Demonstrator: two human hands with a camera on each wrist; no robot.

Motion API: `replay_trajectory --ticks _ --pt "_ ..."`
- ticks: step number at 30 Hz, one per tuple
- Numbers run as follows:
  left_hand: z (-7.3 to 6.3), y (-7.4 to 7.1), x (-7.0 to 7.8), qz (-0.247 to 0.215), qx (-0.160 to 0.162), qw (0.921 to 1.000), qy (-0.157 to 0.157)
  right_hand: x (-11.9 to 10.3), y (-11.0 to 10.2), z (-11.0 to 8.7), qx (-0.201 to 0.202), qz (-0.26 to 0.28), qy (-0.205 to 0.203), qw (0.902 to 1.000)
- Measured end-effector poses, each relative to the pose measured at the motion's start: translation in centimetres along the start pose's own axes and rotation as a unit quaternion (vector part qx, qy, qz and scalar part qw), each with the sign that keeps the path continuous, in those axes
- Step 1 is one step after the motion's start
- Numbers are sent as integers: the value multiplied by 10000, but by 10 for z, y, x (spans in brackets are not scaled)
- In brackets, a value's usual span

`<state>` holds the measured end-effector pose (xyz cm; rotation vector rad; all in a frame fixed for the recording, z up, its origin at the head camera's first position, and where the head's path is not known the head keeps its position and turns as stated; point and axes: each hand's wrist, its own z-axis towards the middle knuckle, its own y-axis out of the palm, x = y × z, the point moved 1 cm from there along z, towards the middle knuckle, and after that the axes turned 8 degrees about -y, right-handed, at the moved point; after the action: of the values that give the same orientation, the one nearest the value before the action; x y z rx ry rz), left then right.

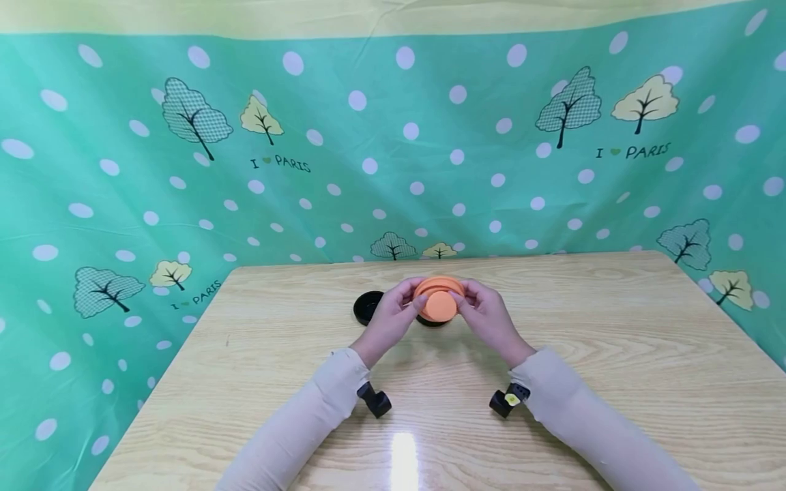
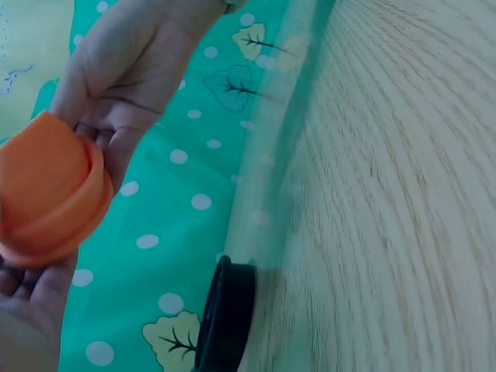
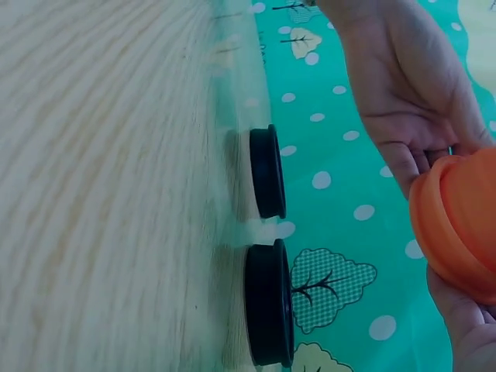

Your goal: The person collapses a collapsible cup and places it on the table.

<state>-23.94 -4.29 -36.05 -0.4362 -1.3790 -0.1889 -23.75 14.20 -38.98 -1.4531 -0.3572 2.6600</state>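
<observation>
An orange ringed soft cup [image 1: 440, 307], which looks like a collapsible cup, is held between both hands above the table. My left hand [image 1: 388, 319] grips its left rim, thumb on the near face. On the opposite rim, my right hand [image 1: 489, 319] pinches it the same way, the thumb near the round base. The left wrist view gives the cup [image 2: 54, 194] side-on, with its steps partly folded. One black round dish-shaped piece [image 1: 364, 315] lies just left of the left hand. Another black ring-like piece [image 3: 269, 306] sits below the cup, mostly hidden in the head view.
The pieces rest on a light wood-grain table [image 1: 276, 382]. Behind it hangs a green dotted curtain [image 1: 344, 170] with tree prints. Each wrist wears a small black camera, the left one [image 1: 376, 402] and the right one [image 1: 505, 402], low above the table.
</observation>
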Motion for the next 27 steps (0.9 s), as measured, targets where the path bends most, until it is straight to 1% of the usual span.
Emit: replay_trajectory --ticks 2,4,8,12,15,17,19,22,24,27 --pt "1 1 0 28 103 9999 87 -1 1 0 -3 -113 -24 9999" --pt "1 2 0 45 193 9998 100 -2 1 -1 -66 -52 66 9999" --pt "2 2 1 81 342 9994 26 -2 0 -2 -246 419 415 9980" --pt "2 3 0 344 567 9977 165 -3 -2 -2 -512 861 524 9936" --pt "6 1 -10 550 737 9954 275 -4 -4 -3 -709 1136 486 9898" --pt "9 0 -18 585 776 9949 279 -4 -5 -3 -811 1216 466 9882" --pt "12 -2 -25 593 774 9950 231 -4 -6 -3 -890 1125 459 9886" --pt "13 -3 -28 636 668 9956 168 -2 -5 -2 -1009 872 555 9895" --pt "12 -4 -29 660 540 9963 141 -1 -4 -1 -1132 713 637 9890" --pt "12 -4 -31 722 291 9968 205 0 -3 -1 -1350 516 698 9870"
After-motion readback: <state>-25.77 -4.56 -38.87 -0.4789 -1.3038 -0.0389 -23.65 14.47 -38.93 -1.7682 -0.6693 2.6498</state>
